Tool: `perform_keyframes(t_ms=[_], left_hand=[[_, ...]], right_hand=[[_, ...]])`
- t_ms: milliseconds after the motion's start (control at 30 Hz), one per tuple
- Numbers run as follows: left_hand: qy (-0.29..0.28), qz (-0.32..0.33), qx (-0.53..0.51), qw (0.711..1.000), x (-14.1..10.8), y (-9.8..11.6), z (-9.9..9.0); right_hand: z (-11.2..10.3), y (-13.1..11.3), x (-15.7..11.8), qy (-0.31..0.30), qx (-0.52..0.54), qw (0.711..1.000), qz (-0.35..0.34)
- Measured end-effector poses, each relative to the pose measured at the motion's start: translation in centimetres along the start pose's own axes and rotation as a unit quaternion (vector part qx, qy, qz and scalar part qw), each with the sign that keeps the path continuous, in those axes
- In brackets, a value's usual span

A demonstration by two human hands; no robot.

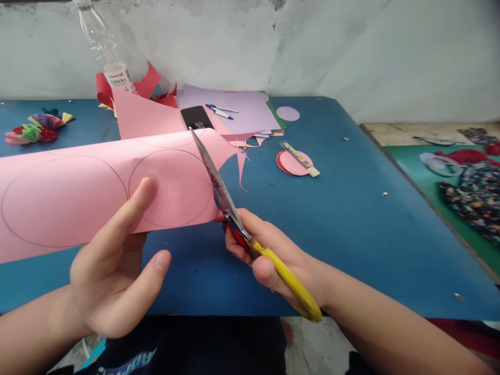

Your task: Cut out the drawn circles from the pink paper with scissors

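Observation:
A curled sheet of pink paper (74, 192) with pencil-drawn circles spans the left and middle of the view. My left hand (113, 281) supports it from below, one finger pressing on the front of a drawn circle and the others behind; the thumb stands apart. In my right hand (273, 255) is a pair of scissors (222, 192) with yellow and red handles. Their blade lies across the paper's right end, close to the circle's right edge. The other blade is mostly hidden behind the paper. A thin pink offcut (241, 169) hangs at that end.
Behind the paper are a phone (197, 118), lilac sheets (234, 109) with a pen and a compass, red scraps and a plastic bottle (117, 75). A cutter (299, 158) lies on cut paper circles (285, 162). Crumpled colored pieces (35, 133) sit left; a green table stands right.

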State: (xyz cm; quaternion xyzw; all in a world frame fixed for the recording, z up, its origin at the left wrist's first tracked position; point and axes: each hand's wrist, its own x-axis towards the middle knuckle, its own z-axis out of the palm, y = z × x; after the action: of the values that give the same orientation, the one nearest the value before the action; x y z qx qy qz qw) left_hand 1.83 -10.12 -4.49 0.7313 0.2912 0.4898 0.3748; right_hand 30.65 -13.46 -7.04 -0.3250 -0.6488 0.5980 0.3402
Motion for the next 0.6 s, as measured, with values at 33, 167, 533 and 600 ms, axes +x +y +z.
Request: perform_keyframes(t_ms=[33,167,533,600], left_hand=[[-0.013,0.003,0.016,1.000,-0.1,-0.1,-0.1],[-0.034,0.017,0.032,0.999,-0.1,-0.5,-0.2],[-0.095,0.065,0.052,0.992,0.3,-1.4,-0.6],[-0.089,0.061,0.051,0.993,0.3,-1.6,-0.4]], right_hand=[[0.1,0.1,0.0,0.007,0.009,1.000,0.000],[0.5,0.7,0.0,0.020,0.023,0.999,-0.022],[0.1,0.8,0.0,0.007,0.009,0.999,-0.043],[0.2,0.6,-0.1,0.007,0.012,0.999,-0.034]])
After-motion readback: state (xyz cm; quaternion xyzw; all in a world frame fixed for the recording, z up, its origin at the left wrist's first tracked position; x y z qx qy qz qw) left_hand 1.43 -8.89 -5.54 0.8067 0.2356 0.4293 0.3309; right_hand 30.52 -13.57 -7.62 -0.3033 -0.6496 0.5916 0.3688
